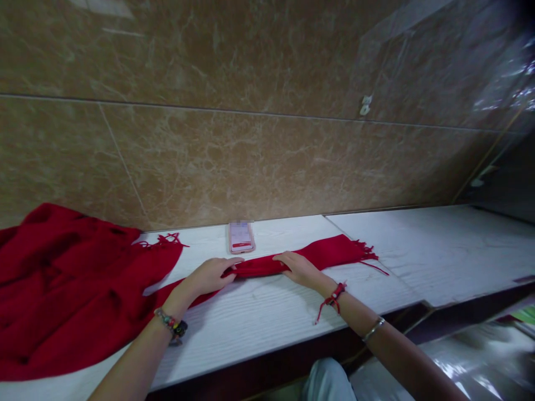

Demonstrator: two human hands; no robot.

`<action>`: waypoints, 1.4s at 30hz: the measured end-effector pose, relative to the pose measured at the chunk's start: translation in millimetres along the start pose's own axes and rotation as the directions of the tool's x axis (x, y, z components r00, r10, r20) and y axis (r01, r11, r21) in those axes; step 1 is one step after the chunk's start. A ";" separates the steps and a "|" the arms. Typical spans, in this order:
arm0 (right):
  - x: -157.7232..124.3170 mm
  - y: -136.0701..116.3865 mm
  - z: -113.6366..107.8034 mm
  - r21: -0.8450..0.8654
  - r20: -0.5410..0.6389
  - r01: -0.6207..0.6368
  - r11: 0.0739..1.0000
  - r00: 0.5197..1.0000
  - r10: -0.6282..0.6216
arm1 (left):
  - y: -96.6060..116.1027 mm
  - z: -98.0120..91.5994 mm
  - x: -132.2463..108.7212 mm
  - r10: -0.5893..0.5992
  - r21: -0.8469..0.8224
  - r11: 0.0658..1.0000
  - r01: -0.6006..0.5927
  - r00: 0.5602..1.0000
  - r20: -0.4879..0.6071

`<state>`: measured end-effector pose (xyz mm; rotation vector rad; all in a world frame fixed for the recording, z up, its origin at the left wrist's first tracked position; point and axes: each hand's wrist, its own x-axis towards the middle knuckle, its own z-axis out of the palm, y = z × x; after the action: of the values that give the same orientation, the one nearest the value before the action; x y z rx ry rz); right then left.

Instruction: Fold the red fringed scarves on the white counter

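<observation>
Two bare hands grasp a narrow, bunched strip of red fringed cloth (259,267): the left hand (217,274) with thumb and fingers closed on it, the right hand (300,270) farther along, fingers over its top. The stretch between them runs along the white wood-grain bench (251,317), roughly parallel to the back edge. Past the right hand it spreads flatter, its tasselled end (366,252) toward the bench's right end. Leftward it passes behind the left forearm (142,353) toward a large crumpled heap of red cloth (75,301) at the bench's left end; whether they join I cannot tell. A pink-rimmed phone (241,238) lies beyond the hands, near the back edge, below the brown marbled tile wall (251,156)
</observation>
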<state>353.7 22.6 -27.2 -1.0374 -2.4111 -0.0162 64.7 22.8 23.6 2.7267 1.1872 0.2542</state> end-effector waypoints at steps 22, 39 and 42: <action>0.5 -1.8 -3.3 -0.003 -0.057 0.105 0.994 0.993 -0.105 | 38.9 38.2 15.3 0.104 0.351 0.934 -0.069 0.991 -0.082; 6.4 -18.3 0.0 -0.103 -0.083 0.133 0.986 0.986 -0.142 | 43.7 43.1 19.5 0.157 0.408 0.911 -0.066 0.968 -0.194; 9.0 -26.8 1.0 -0.121 -0.077 0.157 0.980 0.983 -0.167 | 44.0 42.3 19.8 0.166 0.419 0.905 -0.077 0.970 -0.180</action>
<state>329.7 9.9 -19.0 -0.8677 -2.4315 -0.2537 118.4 4.5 -6.5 3.2171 1.2433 0.3557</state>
